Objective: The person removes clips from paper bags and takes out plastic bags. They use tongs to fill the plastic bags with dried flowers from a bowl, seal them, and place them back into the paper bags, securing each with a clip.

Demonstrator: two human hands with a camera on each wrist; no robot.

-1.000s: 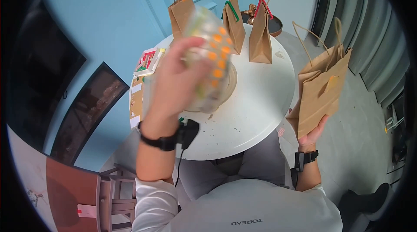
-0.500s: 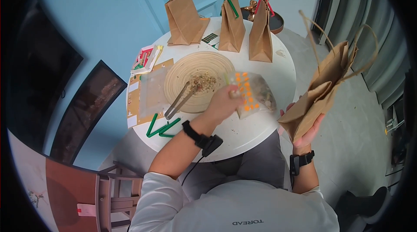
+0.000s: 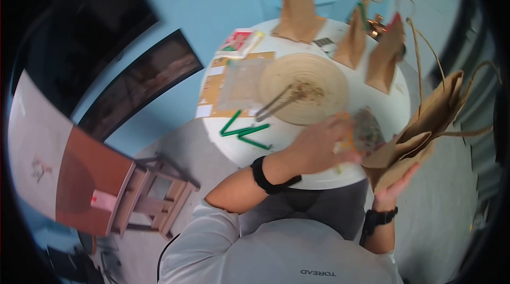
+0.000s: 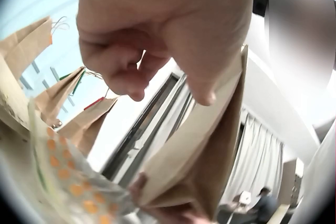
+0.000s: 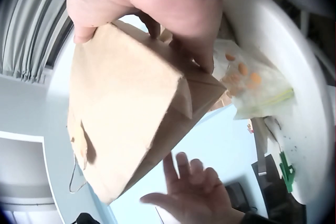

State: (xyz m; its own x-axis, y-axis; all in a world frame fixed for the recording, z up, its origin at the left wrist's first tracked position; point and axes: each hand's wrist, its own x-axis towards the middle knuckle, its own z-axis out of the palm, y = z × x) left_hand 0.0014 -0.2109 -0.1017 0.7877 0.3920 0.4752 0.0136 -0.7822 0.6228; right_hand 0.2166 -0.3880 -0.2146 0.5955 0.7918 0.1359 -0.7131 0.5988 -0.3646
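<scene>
the spotted packet and standing bags are being smeared by blur; corners are being blackened and lines bowed by the lens; the wall is being washed out by brightness

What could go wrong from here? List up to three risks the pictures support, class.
1. The tilted paper bag might slip, held only near its base by the right hand.
2. The dotted pouch lies near the edge of the table, so a nudge could send it off.
3. The tongs stick out past the round board; a bump might scatter the loose bits.
</scene>
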